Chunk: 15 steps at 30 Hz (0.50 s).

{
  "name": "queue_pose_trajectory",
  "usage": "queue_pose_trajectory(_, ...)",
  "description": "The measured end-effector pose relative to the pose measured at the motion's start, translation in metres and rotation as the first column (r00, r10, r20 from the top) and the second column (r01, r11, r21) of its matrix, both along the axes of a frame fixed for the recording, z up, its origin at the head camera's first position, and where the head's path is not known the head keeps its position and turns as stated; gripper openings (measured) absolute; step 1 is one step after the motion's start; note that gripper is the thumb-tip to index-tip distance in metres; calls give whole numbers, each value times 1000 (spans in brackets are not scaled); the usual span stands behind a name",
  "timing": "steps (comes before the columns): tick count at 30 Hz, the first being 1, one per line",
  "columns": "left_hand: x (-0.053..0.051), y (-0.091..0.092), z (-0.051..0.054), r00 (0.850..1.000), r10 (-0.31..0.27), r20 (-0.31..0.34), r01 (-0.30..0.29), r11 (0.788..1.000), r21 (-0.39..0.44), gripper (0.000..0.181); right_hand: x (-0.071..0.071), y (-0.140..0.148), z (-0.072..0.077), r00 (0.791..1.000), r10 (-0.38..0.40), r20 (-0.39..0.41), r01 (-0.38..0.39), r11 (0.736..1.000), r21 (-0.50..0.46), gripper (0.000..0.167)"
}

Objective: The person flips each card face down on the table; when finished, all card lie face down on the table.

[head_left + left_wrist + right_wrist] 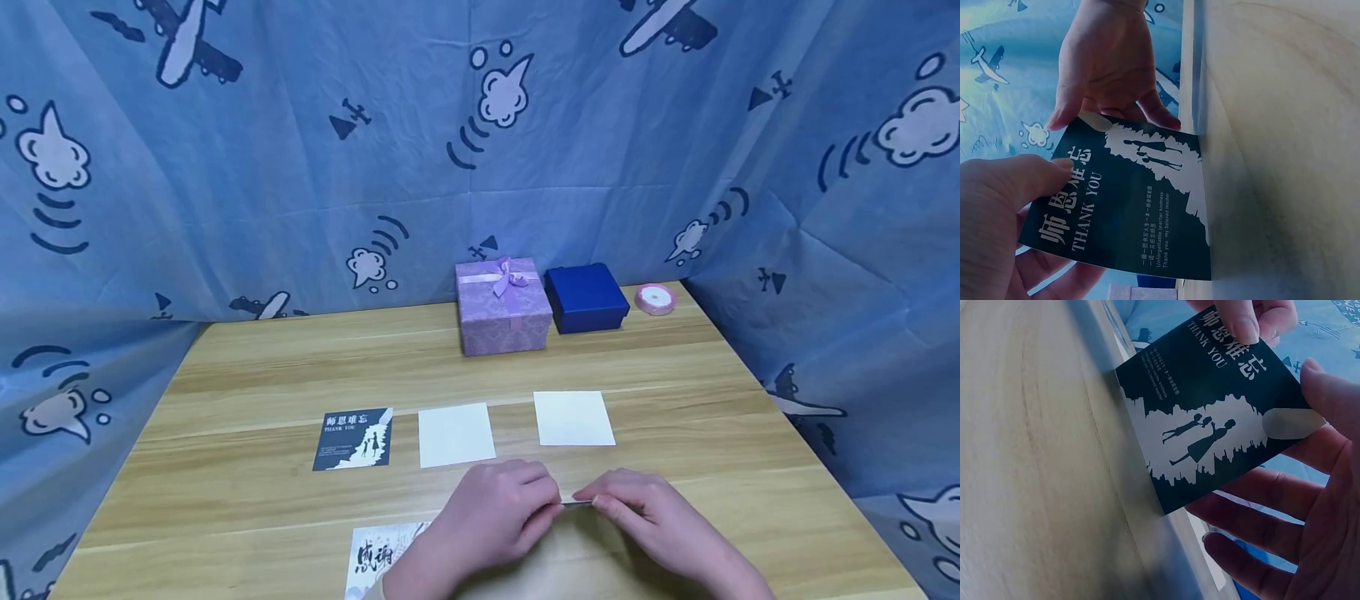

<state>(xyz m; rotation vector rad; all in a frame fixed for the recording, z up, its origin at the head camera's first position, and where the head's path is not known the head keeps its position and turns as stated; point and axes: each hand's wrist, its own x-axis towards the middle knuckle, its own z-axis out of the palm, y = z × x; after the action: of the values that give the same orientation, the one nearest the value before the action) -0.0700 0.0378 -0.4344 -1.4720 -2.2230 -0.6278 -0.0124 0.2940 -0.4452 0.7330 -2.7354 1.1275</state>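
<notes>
A dark greeting card (1116, 200) with white "THANK YOU" lettering and silhouetted figures stands upright, its long lower edge at the tabletop. My left hand (504, 510) pinches it near the lettering, thumb on the printed face and fingers behind. At the opposite side my right hand (652, 517) holds the corner between thumb and index finger, the other fingers spread loosely behind the card (1210, 419). From the head view only its thin top edge shows between the hands. Beneath the left forearm lies a pale card (378, 552) with black calligraphy, partly hidden.
Beyond the hands lie another dark "THANK YOU" card (352, 439) and two blank white cards, one in the middle (456, 435) and one farther right (573, 418). A purple box (504, 312) with a bow, a blue box (587, 298) and a ribbon roll (656, 299) line the back.
</notes>
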Motion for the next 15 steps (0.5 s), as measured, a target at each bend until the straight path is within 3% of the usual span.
queue_pose_trajectory(8, -1, -1, -1, 1000, -13, 1, 13, 1000, -1, 10, 1, 0, 2, 995, 6, 101, -6, 1000, 4, 21)
queue_pose_trajectory(15, 2, -3, -2, 999, -37, 25, 37, 999, -16, 11, 3, 2, 1, 973, 30, 229, -26, 999, -19, 19)
